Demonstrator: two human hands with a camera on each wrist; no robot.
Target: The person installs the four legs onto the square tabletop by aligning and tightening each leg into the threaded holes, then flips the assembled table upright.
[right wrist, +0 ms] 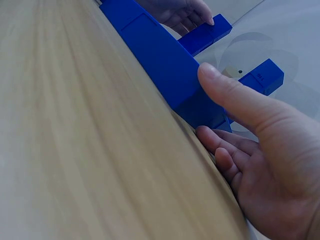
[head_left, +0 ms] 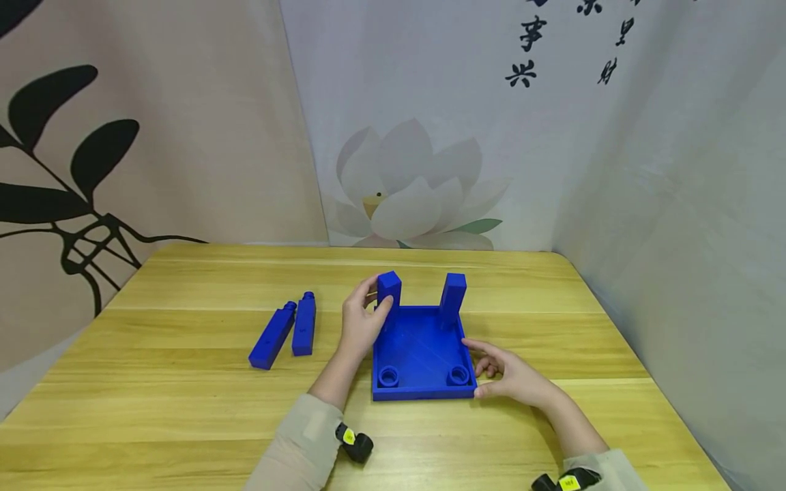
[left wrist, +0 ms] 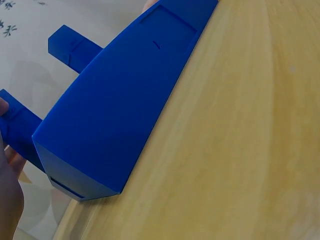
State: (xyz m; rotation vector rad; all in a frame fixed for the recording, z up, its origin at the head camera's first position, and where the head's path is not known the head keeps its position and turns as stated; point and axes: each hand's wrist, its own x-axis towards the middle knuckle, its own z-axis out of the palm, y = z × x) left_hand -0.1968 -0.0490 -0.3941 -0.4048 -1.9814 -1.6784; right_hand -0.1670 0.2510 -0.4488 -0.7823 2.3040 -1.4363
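A shallow square blue base (head_left: 417, 351) with raised edges lies on the table, two round sockets (head_left: 457, 375) showing at its near corners. At its far left corner my left hand (head_left: 361, 320) grips an upright blue post (head_left: 389, 290) between thumb and fingers. A second blue post (head_left: 453, 296) stands at the far right corner, leaning slightly. My right hand (head_left: 510, 375) holds the base by its right side, thumb at the near corner and forefinger farther up the rim. In the right wrist view its other fingers (right wrist: 227, 160) are curled low beside the base.
Two loose blue posts (head_left: 273, 336) (head_left: 304, 324) with round knobbed ends lie on the wooden table (head_left: 184, 382), left of the base. A printed curtain (head_left: 430, 82) hangs behind the table, and a pale cloth wall (head_left: 688, 170) is along the right.
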